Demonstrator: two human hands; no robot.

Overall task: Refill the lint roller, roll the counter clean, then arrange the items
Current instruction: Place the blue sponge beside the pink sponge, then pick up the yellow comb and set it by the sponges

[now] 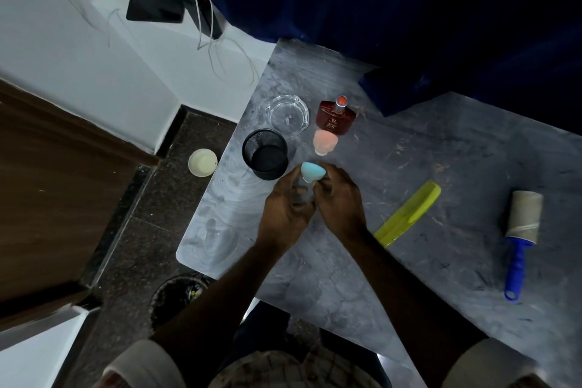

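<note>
**Setting the blue sponge down among the grouped items**

Both hands meet over the near-left part of the desk (425,173). The left hand (285,214) and the right hand (338,198) are curled around a small clear holder, hard to make out between the fingers, with a blue sponge (311,172) sitting at its top just beyond the fingertips. Both hands look closed on that piece; how firmly cannot be told.

Judging by the layout, this is the arranging stage. Just beyond the hands stand a black mesh cup (266,154) to the left and a pink sponge (325,142) on a similar clear stand straight ahead. Farther out are a glass ashtray (285,115) and a red perfume bottle (336,118). To the right of the right hand lies a yellow-green comb (409,213), and well beyond that the lint roller (521,230), lying flat with its blue handle toward the person.

To do this step well, the person should lower the holder straight down with the sponge kept upright, in the gap near the pink one and beside the mesh cup, without nudging either. Releasing one hand first while the other steadies the base would likely prevent tipping, since the top-heavy sponge could roll off. Loose fibres are visible on the desk to the right, so that area may need more rolling.
</note>
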